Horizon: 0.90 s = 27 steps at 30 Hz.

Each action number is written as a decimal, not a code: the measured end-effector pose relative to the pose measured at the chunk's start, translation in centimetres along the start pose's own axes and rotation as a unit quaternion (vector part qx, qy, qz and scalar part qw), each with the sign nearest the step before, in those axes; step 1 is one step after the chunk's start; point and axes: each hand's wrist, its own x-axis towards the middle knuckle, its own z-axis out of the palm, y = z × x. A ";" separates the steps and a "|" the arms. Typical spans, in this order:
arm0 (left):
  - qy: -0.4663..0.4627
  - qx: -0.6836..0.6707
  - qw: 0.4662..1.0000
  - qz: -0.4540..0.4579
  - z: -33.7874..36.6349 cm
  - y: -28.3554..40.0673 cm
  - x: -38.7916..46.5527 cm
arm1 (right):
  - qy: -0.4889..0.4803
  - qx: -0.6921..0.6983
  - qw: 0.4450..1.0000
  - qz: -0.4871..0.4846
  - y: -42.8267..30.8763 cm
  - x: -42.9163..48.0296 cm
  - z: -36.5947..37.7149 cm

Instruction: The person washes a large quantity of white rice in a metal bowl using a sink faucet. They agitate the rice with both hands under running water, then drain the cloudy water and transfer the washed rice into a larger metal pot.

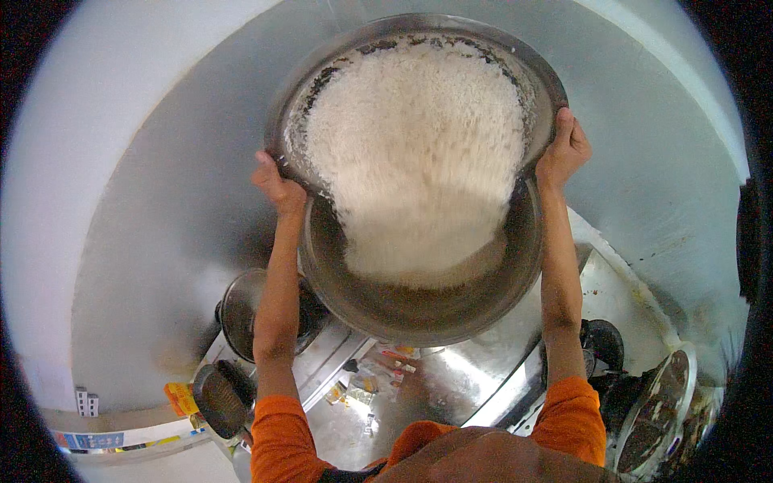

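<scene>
Both of my hands hold up a wide metal basin point(546, 130) by its opposite sides. My left hand point(278, 182) grips the rim at the left, and my right hand point(563, 148) grips it at the right. The basin is tilted towards me, and a mass of white rice point(416, 133) slides out over its near edge, blurred by motion. Beneath it is a large round metal pot point(423, 320), into which the rice falls. Dark bits and stray grains cling around the far inside wall of the basin. The pot's far part is hidden under the basin.
A lidded pan point(244, 314) stands left of the pot, with a dark ridged pan point(220, 401) nearer me. Small packets point(362, 383) lie on the shiny metal surface below. At the lower right are dark cookware point(604, 344) and a large round metal-rimmed lid or pan point(658, 416).
</scene>
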 end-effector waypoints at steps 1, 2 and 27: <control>0.008 0.025 0.999 0.037 -0.3 -0.8 -0.3 | 0.001 -0.005 1.000 -0.003 -0.6 -0.1 0.2; 0.006 0.021 1.000 0.019 -1.3 -2.5 -0.6 | 0.002 -0.009 1.000 -0.006 -1.1 -0.4 0.1; -0.001 0.029 0.999 0.015 1.4 -4.1 5.9 | -0.018 0.041 0.993 -0.106 -2.4 2.9 2.4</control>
